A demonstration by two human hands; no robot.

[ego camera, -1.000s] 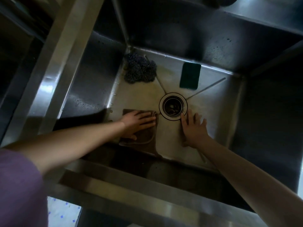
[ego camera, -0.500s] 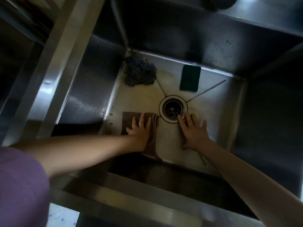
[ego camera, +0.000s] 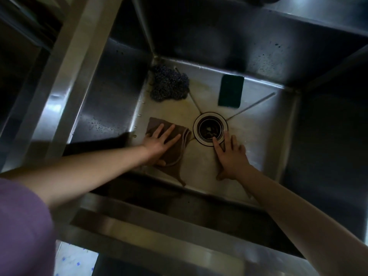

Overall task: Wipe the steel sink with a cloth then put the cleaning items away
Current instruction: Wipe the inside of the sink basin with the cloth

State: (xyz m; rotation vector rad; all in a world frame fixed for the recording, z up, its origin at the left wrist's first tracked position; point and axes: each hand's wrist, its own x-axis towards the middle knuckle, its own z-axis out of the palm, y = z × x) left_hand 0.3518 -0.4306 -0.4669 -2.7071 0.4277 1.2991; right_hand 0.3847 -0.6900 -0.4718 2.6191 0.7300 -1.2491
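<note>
Down in the steel sink [ego camera: 111, 100], the left hand [ego camera: 159, 143] presses flat, fingers spread, on the brown cloth [ego camera: 172, 154]. To its right, the right hand [ego camera: 231, 156] lies open on the bottom, one fingertip touching the drain [ego camera: 210, 128] rim.

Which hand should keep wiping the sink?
Left, probably. The left hand already lies flat on the cloth, while the right hand rests bare on the sink floor beside the drain.

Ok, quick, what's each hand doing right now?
Left hand: open, pressing flat on the cloth.
Right hand: open, flat on the sink floor.
</note>
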